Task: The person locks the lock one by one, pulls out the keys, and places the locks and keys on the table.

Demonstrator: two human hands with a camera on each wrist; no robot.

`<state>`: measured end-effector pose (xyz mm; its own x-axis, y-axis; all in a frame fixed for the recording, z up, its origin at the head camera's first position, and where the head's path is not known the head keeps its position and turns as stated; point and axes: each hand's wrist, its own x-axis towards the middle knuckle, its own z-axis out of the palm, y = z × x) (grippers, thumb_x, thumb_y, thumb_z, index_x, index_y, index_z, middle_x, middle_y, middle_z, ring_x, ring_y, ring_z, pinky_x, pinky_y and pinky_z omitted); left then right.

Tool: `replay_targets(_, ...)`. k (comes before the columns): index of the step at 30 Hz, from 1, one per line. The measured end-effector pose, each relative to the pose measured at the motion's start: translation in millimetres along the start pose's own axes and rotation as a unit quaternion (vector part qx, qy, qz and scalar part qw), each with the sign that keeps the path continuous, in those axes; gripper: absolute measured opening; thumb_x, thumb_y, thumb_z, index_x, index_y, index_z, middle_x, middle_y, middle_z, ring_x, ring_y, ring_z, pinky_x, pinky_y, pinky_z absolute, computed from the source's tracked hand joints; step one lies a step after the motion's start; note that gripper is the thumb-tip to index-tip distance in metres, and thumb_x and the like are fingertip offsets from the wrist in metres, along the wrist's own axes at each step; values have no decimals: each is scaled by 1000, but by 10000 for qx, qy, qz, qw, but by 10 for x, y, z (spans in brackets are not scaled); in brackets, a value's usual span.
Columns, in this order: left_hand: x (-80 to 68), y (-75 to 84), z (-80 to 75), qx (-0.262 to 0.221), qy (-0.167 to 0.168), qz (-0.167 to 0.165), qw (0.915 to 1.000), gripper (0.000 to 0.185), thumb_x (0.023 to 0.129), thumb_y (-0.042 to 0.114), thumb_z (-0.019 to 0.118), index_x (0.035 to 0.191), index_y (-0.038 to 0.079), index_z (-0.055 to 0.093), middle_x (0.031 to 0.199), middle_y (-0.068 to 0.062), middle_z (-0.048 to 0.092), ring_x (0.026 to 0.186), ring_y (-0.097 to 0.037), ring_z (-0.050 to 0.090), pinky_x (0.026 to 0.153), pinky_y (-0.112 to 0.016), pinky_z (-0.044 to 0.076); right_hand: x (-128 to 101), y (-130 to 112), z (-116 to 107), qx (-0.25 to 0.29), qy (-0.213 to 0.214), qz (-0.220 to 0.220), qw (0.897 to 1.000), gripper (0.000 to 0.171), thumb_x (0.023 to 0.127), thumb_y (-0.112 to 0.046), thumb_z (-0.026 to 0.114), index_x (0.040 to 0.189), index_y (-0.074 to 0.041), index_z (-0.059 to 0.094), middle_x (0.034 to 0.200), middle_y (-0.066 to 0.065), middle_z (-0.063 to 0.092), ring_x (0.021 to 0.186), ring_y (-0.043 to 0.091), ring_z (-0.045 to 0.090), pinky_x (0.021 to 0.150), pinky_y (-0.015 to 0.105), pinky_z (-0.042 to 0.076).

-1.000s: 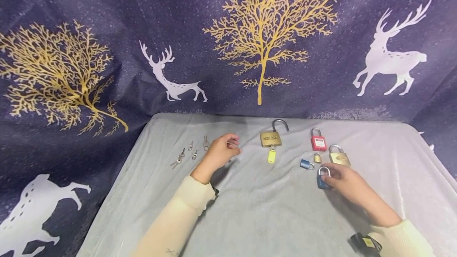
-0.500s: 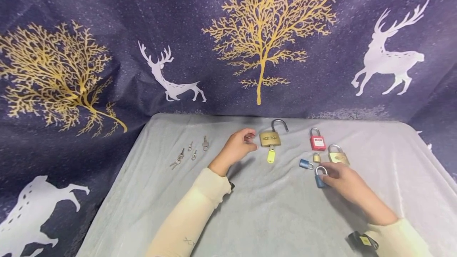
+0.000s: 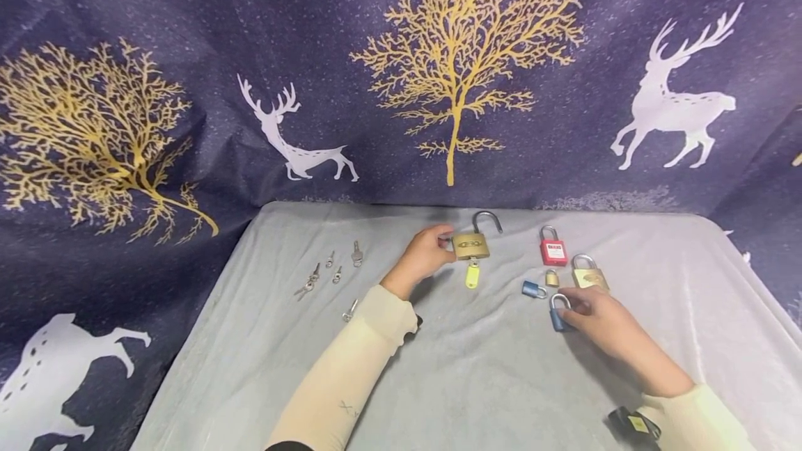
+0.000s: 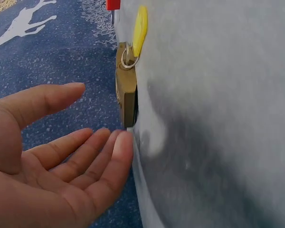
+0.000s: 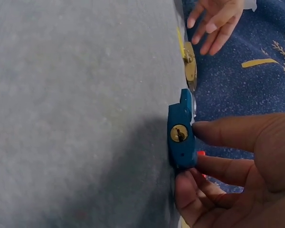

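Note:
My left hand [image 3: 426,254] reaches beside a large brass padlock [image 3: 470,246], whose shackle stands unlocked. A key with a yellow tag [image 3: 473,275] hangs from its keyhole. In the left wrist view the left hand's thumb and fingers [image 4: 115,156] are spread apart, with a small gap before the padlock [image 4: 128,97]. My right hand [image 3: 598,312] holds a blue padlock [image 3: 560,319] between thumb and fingers. Its keyhole end faces the camera in the right wrist view, where the thumb touches the blue body [image 5: 175,153].
Right of the brass padlock lie a red padlock [image 3: 554,252], a small blue padlock [image 3: 532,289], a tiny brass padlock [image 3: 551,278] and another brass one [image 3: 589,274]. Several loose keys [image 3: 357,254] lie at left; another key [image 3: 351,310] sits beside my left sleeve. Grey cloth [image 3: 489,381] covers the table.
My left hand has moved right, away from the loose keys, up to the large brass padlock. A key beside the left sleeve has come into view. The right hand stays at the blue padlock.

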<state>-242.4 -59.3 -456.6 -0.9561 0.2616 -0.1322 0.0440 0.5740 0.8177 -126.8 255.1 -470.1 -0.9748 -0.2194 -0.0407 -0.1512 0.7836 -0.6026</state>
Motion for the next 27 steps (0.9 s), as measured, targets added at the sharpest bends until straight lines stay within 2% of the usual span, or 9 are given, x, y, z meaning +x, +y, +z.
replay_targets(4,36,2,59,259,29,-104,9996,68,80,2,72,145,7,53,144,-11,59,123,-27,61,97,-35,54,-5,-2,-10,116,-100,89,9998,44,94,-19,69,129,7,62,106,23,75,98,39,73,88,58,54)
replay_targets(11,86,-21,137,868,102,272,9958,57,80,0,71,136,6,62,127,-13,63,108,-22,61,91,-30,52,7,-63,-57,195,154,212,9995,43,99,-24,64,131,5,60,120,29,67,103,44,68,92,63,51)
replay_targets(13,99,-27,157,969,86,280,9949,57,81,0,71,136,7,61,129,-13,63,108,-21,61,92,-30,52,22,-100,-73,224,202,183,9994,42,100,-23,62,132,4,60,125,30,64,108,47,66,95,66,48)
replay_targets(16,117,-28,179,1086,32,212,9939,61,84,2,72,142,6,56,138,-13,60,116,-23,61,99,-33,52,55,-162,-91,269,255,131,9992,40,101,-22,61,130,4,61,123,28,63,109,47,65,95,65,48)
replay_targets(18,137,-30,190,1223,1,217,9923,60,85,3,72,142,5,56,140,-14,59,123,-25,60,104,-35,50,87,-208,-95,271,305,66,9991,38,100,-21,61,129,4,63,119,25,65,104,42,67,91,59,52)
replay_targets(20,159,-31,200,1376,-14,221,9902,60,84,4,72,143,4,55,141,-14,59,129,-27,57,109,-36,47,127,-248,-95,262,365,-23,9990,37,99,-20,62,128,4,64,112,20,68,96,33,69,85,47,55)
replay_targets(22,175,-34,205,1484,-19,223,9887,61,84,4,72,143,4,55,142,-15,59,132,-28,55,112,-36,45,170,-295,-91,243,452,-121,9986,36,98,-18,63,127,4,65,108,17,71,90,26,68,82,41,52)
replay_targets(24,186,-41,209,1590,-3,233,9870,64,82,4,73,143,3,55,142,-15,58,134,-28,55,113,-35,45,214,-343,-91,194,496,-184,9984,36,98,-18,63,126,2,65,104,14,72,86,21,68,83,39,47)
replay_targets(27,195,-48,211,1669,-12,238,9857,66,81,4,75,144,3,54,142,-14,57,131,-28,56,111,-34,46,268,-425,-91,101,537,-191,9983,35,98,-22,62,126,-1,66,107,15,72,86,22,69,84,45,48)
